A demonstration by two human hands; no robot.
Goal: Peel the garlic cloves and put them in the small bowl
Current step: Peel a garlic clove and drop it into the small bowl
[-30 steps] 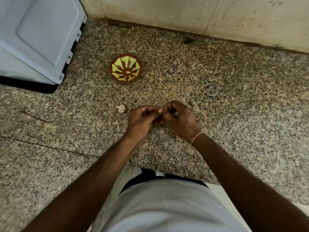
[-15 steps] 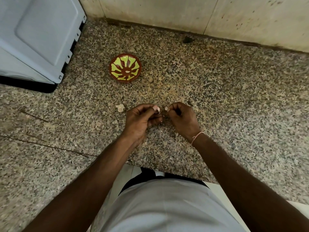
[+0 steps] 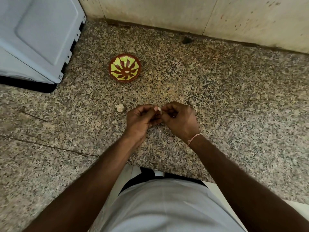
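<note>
A speckled stone counter [image 3: 217,101] fills most of the frame, with a pale wall [image 3: 184,12] along the top edge and a light blue appliance [image 3: 36,30] in the upper left. At the bottom of the frame is the person's light shirt, and both arms reach up from there to the middle. Half a second ago the two hands were a little apart, each pinching its own end of something small and pale; now they have come back together and the fingertips touch. I think this means the peeling is still going on and this clove is not ready for the bowl yet. The left hand [image 3: 142,119] has its fingers curled in tight, and the right hand [image 3: 180,119] is curled the same way. Between them they pinch a tiny white garlic clove [image 3: 159,109], and only a small bit of it shows. Just left of the hands, a pale garlic piece [image 3: 120,107] lies on the counter. Farther up, well apart from the hands, sits the small bowl [image 3: 124,68], red-brown with yellow-green shapes. One little pale bit, maybe a peeled clove, lies inside it.
</note>
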